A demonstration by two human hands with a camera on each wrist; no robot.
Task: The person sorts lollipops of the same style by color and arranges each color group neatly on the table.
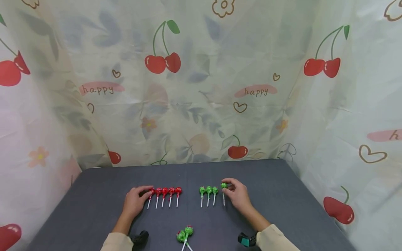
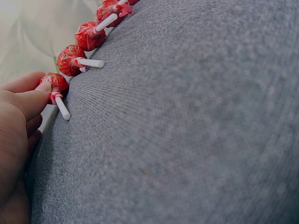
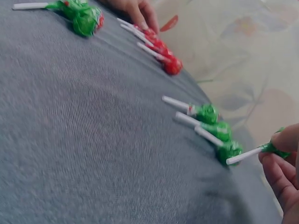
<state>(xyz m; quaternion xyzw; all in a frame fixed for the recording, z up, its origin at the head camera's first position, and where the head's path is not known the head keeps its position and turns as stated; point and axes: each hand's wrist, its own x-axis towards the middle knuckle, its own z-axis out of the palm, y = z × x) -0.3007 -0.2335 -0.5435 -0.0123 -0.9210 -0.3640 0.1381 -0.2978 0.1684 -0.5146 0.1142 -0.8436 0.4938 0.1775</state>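
Observation:
My left hand (image 1: pixel 135 200) pinches the wrapped head of the leftmost red lollipop (image 2: pixel 55 84), whose white stick points toward me. That one ends a row of several red lollipops (image 1: pixel 164 191) lying side by side on the table. On the right, my right hand (image 1: pixel 237 195) holds a green lollipop (image 1: pixel 224 185) by its head between thumb and fingers; in the right wrist view its stick (image 3: pixel 244 155) points away from the hand. Just left of it, three green lollipops (image 1: pixel 208 190) lie in a row, sticks toward me.
Two more green lollipops (image 1: pixel 185 233) lie crossed near the table's front edge. The dark grey table (image 1: pixel 188 216) meets a printed curtain (image 1: pixel 194 87) at its back and sides. Dark straps (image 1: pixel 246 240) sit at both wrists.

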